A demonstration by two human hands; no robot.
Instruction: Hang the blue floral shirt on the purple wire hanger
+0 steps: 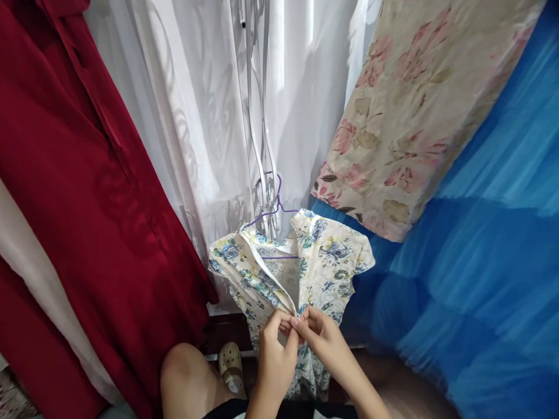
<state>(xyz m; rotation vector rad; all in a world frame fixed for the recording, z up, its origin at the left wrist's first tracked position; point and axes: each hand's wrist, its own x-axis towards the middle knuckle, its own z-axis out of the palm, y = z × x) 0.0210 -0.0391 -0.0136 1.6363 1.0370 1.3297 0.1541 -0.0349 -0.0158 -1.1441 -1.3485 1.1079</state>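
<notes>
A small white dress with blue flowers (325, 256) hangs on a purple wire hanger (276, 206) in front of me. Its back opening gapes from the collar down. My left hand (275, 355) and my right hand (321, 334) meet at the bottom of that opening, fingers pinched on the two fabric edges. What lies between the fingertips is too small to make out.
A dark red garment (91, 192) hangs at the left, sheer white curtains (205, 116) behind, a beige rose-print cloth (410, 110) and a blue fabric (489, 262) at the right. My knee (187, 372) and a beige clog (230, 364) show below.
</notes>
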